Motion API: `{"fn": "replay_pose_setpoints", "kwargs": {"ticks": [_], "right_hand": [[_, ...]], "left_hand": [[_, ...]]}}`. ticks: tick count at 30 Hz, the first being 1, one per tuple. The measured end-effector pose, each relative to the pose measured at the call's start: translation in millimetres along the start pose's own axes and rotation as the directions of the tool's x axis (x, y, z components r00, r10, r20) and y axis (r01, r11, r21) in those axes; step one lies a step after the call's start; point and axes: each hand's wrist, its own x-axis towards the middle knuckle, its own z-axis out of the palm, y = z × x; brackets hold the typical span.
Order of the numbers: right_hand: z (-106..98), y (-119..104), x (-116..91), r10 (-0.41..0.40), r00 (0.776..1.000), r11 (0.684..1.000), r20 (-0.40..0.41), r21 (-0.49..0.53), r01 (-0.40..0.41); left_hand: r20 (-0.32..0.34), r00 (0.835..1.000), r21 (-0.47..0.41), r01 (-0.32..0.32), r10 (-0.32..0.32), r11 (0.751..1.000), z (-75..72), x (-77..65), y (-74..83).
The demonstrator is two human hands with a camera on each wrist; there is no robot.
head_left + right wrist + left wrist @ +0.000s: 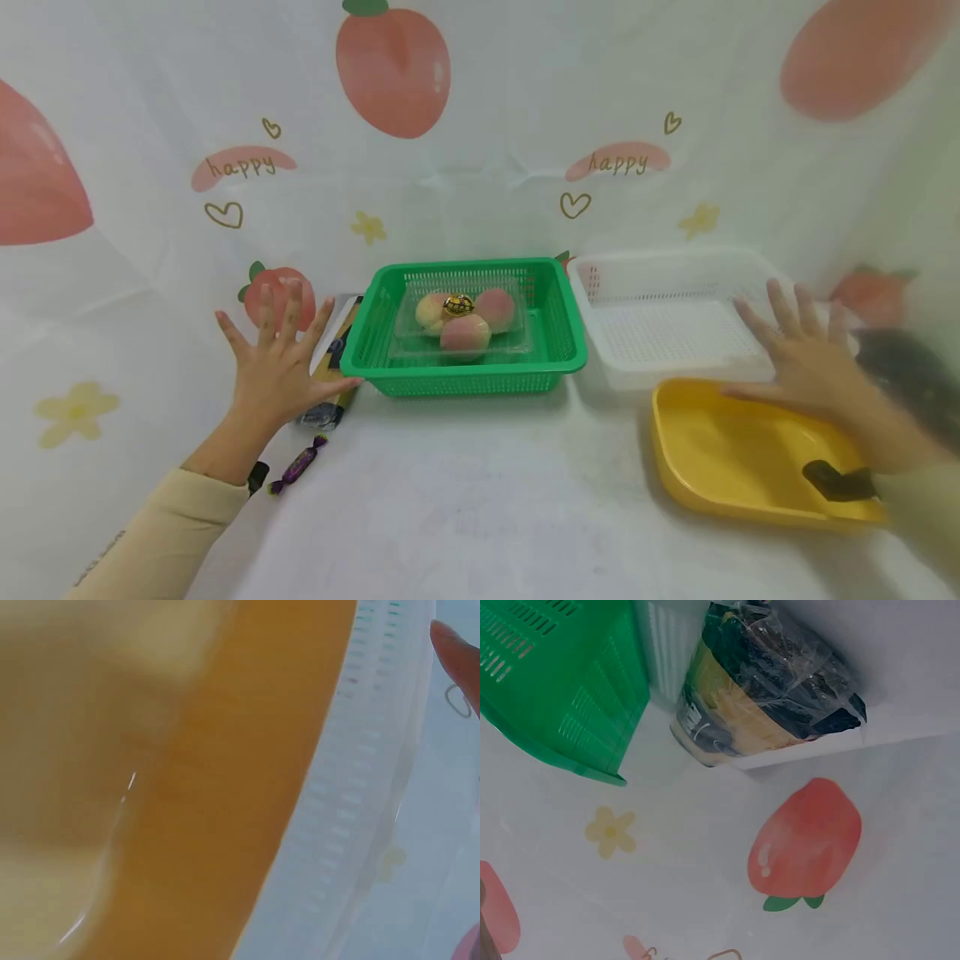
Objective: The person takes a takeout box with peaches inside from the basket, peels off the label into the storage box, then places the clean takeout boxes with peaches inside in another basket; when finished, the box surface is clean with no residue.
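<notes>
My left hand is raised with its fingers spread, holding nothing, just left of a green basket. Inside that basket lies a clear plastic box with peaches in it and a dark-and-gold sticker on its lid. Behind the left hand is a plastic-wrapped package, which shows larger in the left wrist view. A purple wrapped candy lies beside the left wrist. My right hand, also spread and holding nothing, hovers over a yellow tub; whether it touches the rim I cannot tell.
A white basket stands behind the yellow tub, right of the green one. Something dark sits at the far right, blurred. A white cloth printed with fruit, flowers and hearts covers the table and back wall.
</notes>
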Motion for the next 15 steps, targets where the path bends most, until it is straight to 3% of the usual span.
{"fn": "replay_pose_setpoints", "kwargs": {"ticks": [9, 15], "right_hand": [[3, -19, 24, -0.062, 0.998, 0.998, -0.011, 0.018, 0.062], [9, -35, 43, -0.074, 0.997, 0.996, -0.024, 0.046, 0.075]], "left_hand": [[0.08, 0.997, 0.009, 0.022, -0.022, 1.0, 3.2, 8.8, -0.3], [0.093, 0.995, -0.003, 0.029, -0.029, 1.0, 4.1, 15.9, -0.7]]}}
